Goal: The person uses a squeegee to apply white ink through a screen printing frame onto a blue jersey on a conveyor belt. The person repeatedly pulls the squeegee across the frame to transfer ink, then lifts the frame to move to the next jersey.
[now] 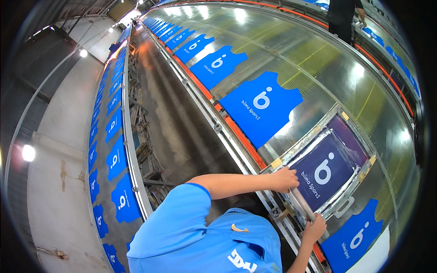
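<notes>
A screen-printing frame (pixel 346 154) with dark purple mesh and a taped, stained rim lies flat on the long table at my right. A round white design and lettering show through its mesh. Across the frame's near side runs a pale bar that looks like a squeegee (pixel 302 203). My left hand (pixel 285 179) is closed round its far end; lower down, my right hand (pixel 316 227) grips the near end. Beyond the frame a printed blue shirt panel (pixel 273 123) lies flat, and another blue panel (pixel 355 241) lies on the nearer side. The bar's lower edge is hidden.
More printed blue panels (pixel 217 68) line the shiny table into the distance. An orange-and-metal rail (pixel 243 136) edges it. Across the aisle (pixel 164 113), a second table (pixel 129 182) carries blue panels. A person in dark clothes (pixel 341 18) stands beyond the far rail.
</notes>
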A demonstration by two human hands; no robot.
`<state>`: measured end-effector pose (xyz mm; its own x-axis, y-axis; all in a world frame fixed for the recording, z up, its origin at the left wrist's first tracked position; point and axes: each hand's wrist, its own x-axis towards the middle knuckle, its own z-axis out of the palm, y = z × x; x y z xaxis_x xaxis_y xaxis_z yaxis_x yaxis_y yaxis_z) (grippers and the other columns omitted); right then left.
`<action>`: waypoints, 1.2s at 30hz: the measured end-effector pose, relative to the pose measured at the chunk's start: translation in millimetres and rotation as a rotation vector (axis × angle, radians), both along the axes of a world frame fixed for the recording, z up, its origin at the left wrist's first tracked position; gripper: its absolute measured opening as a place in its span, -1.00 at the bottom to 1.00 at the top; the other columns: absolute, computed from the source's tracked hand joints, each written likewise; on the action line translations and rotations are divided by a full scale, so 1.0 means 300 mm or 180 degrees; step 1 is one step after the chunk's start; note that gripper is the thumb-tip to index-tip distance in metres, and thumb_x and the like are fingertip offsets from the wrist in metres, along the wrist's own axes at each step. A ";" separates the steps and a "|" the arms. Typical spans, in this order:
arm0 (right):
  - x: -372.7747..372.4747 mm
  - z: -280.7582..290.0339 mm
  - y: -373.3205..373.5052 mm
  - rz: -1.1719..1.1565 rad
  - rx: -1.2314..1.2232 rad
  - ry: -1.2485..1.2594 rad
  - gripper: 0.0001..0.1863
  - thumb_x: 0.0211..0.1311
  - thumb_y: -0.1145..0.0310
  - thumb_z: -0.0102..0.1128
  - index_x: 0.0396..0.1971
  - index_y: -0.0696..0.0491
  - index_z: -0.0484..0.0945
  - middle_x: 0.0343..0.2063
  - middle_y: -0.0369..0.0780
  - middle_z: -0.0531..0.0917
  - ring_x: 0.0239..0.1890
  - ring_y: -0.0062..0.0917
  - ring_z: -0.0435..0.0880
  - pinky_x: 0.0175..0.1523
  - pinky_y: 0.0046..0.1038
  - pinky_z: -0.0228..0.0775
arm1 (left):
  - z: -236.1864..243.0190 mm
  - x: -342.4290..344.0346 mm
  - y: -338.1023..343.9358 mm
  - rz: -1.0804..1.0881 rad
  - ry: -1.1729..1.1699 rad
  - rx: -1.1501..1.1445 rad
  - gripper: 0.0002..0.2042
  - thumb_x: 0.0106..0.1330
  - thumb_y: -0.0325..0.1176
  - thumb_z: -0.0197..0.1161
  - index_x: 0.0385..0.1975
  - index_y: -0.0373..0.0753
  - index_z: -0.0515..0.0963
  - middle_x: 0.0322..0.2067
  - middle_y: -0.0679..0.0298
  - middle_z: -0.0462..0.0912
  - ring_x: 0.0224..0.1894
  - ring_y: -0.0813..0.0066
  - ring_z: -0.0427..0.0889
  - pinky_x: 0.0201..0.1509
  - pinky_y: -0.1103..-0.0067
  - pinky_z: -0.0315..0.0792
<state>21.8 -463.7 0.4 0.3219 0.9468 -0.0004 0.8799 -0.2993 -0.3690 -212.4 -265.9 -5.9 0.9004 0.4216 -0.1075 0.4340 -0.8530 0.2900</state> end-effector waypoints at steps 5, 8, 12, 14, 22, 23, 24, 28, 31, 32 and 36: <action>0.104 -0.011 0.167 0.0279 -0.0699 0.0105 -0.55 0.14 0.07 0.39 -0.06 0.05 0.62 -0.26 0.00 0.71 -0.18 -0.04 0.67 -0.11 -0.10 0.48 | -0.052 0.148 0.075 0.0371 0.0286 -0.0291 -0.45 -0.10 0.30 0.42 -0.47 -0.15 0.69 -0.51 0.15 0.70 -0.36 0.06 0.72 -0.24 0.21 0.53; 0.185 -0.032 0.217 0.0439 -0.1105 0.0757 -0.45 0.11 -0.07 0.41 -0.25 0.18 0.64 -0.34 0.09 0.68 -0.24 0.02 0.66 -0.14 -0.11 0.43 | -0.097 0.219 0.151 0.0018 0.0406 -0.0476 -0.27 -0.24 0.48 0.39 -0.46 -0.20 0.72 -0.48 0.12 0.73 -0.32 0.05 0.74 -0.18 0.25 0.60; 0.282 0.009 0.358 0.0434 -0.2240 0.1565 -0.37 -0.02 -0.14 0.49 -0.33 0.23 0.69 -0.44 -0.07 0.70 -0.33 -0.27 0.67 -0.17 -0.25 0.45 | -0.132 0.304 0.282 -0.0212 0.1014 -0.1556 -0.18 -0.26 0.48 0.44 -0.26 -0.24 0.73 -0.30 0.04 0.76 -0.19 0.03 0.74 -0.13 0.27 0.58; 0.312 0.027 0.406 0.0354 -0.2176 0.1885 -0.44 0.11 -0.08 0.44 -0.22 0.20 0.70 -0.41 -0.19 0.72 -0.35 -0.45 0.65 -0.23 -0.39 0.45 | -0.145 0.323 0.365 -0.0185 0.1182 -0.1977 -0.17 -0.26 0.45 0.47 -0.22 -0.27 0.72 -0.30 0.07 0.76 -0.20 0.07 0.73 -0.11 0.29 0.55; 0.542 -0.144 0.199 -0.2071 0.0785 0.0961 -0.63 0.35 0.16 0.28 0.00 0.11 0.60 -0.39 -0.25 0.67 -0.36 -0.59 0.58 -0.18 -0.48 0.46 | 0.110 0.658 0.704 0.0196 -0.0097 -0.0415 -0.41 -0.06 0.23 0.48 -0.13 -0.07 0.72 -0.25 0.16 0.77 -0.12 0.14 0.72 -0.07 0.31 0.56; 0.505 -0.148 0.214 -0.2107 0.0699 0.1288 -0.62 0.34 0.15 0.30 0.00 0.10 0.60 -0.43 -0.28 0.65 -0.38 -0.59 0.58 -0.21 -0.48 0.45 | 0.081 0.675 0.746 0.0204 -0.0003 -0.0527 -0.42 -0.08 0.19 0.50 -0.12 -0.07 0.71 -0.24 0.16 0.76 -0.11 0.14 0.72 -0.06 0.30 0.55; 0.507 -0.189 0.203 -0.2009 0.0592 0.1469 -0.58 0.34 0.16 0.31 0.07 0.09 0.56 -0.47 -0.28 0.65 -0.42 -0.61 0.57 -0.27 -0.50 0.45 | 0.055 0.700 0.779 0.0182 0.0074 -0.0651 -0.42 -0.09 0.16 0.52 -0.10 -0.07 0.71 -0.22 0.15 0.76 -0.10 0.13 0.72 -0.05 0.30 0.55; 0.469 -0.213 0.281 -0.2269 0.0945 0.2983 -0.54 0.38 0.24 0.27 0.18 0.09 0.45 -0.62 -0.35 0.54 -0.60 -0.71 0.45 -0.48 -0.61 0.25 | -0.002 0.731 0.825 0.0279 0.0338 -0.0845 -0.45 -0.08 -0.14 0.56 0.02 -0.01 0.67 -0.11 0.17 0.74 0.00 0.11 0.69 0.05 0.28 0.55; 0.513 -0.214 0.289 -0.2102 0.0946 0.3215 -0.59 0.38 0.27 0.27 0.15 0.07 0.47 -0.66 -0.38 0.49 -0.66 -0.70 0.40 -0.55 -0.60 0.19 | -0.005 0.692 0.721 0.0285 0.0244 -0.0756 -0.53 -0.02 -0.33 0.44 0.01 0.05 0.68 -0.11 0.21 0.75 -0.03 0.15 0.70 0.02 0.30 0.56; 0.515 -0.200 0.304 -0.2138 0.0935 0.3170 -0.60 0.38 0.28 0.26 0.14 0.07 0.48 -0.67 -0.38 0.47 -0.67 -0.71 0.38 -0.56 -0.60 0.18 | -0.002 0.654 0.690 0.0265 0.0243 -0.0745 -0.53 -0.01 -0.35 0.42 0.00 0.06 0.68 -0.13 0.22 0.75 -0.04 0.15 0.70 0.01 0.29 0.56; 0.519 -0.153 0.340 -0.2162 0.1128 0.3198 -0.68 0.38 0.31 0.25 0.07 0.04 0.50 -0.68 -0.42 0.41 -0.70 -0.74 0.31 -0.61 -0.62 0.12 | 0.021 0.420 0.433 0.0398 -0.0137 -0.0781 -0.56 0.00 -0.37 0.40 -0.03 0.08 0.70 -0.25 0.22 0.76 -0.15 0.14 0.72 -0.06 0.30 0.55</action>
<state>177.5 -361.9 -45.4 0.7473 0.5893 -0.3071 -0.1262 -0.3279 -0.9362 -86.4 -136.0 0.2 0.8490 0.4957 -0.1828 0.5142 -0.6956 0.5018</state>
